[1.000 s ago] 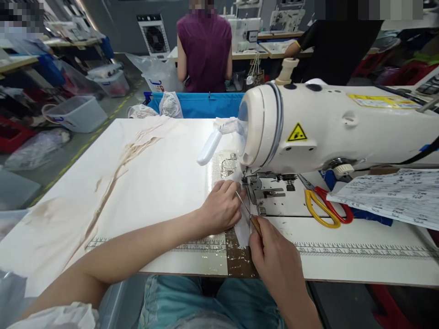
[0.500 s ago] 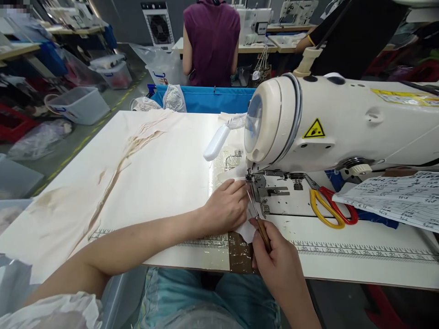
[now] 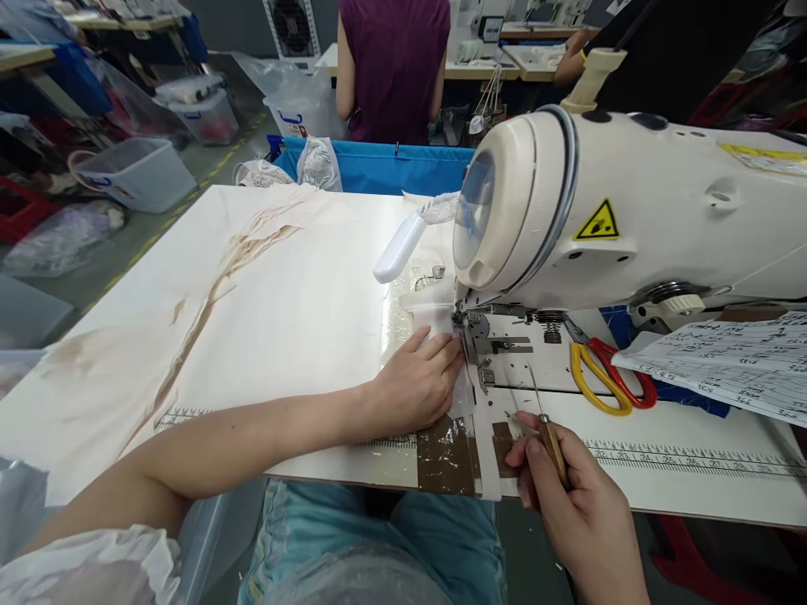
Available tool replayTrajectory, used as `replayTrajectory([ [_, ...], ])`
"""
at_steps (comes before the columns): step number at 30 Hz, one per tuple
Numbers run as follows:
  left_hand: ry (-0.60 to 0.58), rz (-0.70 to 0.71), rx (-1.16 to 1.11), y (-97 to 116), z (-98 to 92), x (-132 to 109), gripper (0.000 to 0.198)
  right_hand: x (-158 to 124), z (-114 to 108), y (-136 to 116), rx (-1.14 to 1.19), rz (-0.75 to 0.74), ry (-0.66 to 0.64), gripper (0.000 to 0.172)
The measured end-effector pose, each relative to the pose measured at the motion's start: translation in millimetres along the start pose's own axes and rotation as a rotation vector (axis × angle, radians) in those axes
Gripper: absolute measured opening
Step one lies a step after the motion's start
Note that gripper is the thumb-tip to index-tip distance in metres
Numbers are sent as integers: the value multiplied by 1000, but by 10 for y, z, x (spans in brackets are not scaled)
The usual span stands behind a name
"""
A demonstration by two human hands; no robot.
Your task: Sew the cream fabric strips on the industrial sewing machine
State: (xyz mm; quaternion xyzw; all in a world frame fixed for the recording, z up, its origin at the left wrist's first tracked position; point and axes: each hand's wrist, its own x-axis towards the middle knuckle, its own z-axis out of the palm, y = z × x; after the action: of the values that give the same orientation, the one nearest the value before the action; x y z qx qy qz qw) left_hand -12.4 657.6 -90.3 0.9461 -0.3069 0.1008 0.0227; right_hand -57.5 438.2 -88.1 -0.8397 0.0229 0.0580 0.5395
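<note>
My left hand [image 3: 419, 378] lies flat with its fingers stretched on a small white fabric piece [image 3: 432, 304], just left of the presser foot [image 3: 462, 323] of a sewing machine [image 3: 661, 210]. Part of the fabric is hidden under the palm. A narrow white strip [image 3: 485, 449] runs from the presser foot area toward me and hangs over the table's front edge. To the right of it, my right hand [image 3: 583, 504] is closed around the wooden handle of an awl [image 3: 552, 449]. Its thin metal point angles up and away, apart from the fabric.
Red-and-yellow scissors [image 3: 602, 378] lie beneath the machine arm, beside handwritten paper sheets [image 3: 725, 361]. A white-handled tool [image 3: 400, 248] sits beyond my left hand. Beige fabric [image 3: 208, 311] is bunched along the left of the table. A blue cloth bin [image 3: 403, 168] stands behind, with a person [image 3: 394, 67] further back.
My right hand has moved right with the awl, away from the presser foot. The narrow white strip now shows in front of the foot. My left hand stays on the fabric.
</note>
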Motion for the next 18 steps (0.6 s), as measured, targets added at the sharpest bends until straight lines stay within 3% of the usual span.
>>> replayTrajectory([
  [4,-44,-9,-8,10,-6,-9,44,-9,14,-35,76,36,-17,40],
  [18,-13,4,1,24,-20,-26,44,6,1,10,156,114,-11,43],
])
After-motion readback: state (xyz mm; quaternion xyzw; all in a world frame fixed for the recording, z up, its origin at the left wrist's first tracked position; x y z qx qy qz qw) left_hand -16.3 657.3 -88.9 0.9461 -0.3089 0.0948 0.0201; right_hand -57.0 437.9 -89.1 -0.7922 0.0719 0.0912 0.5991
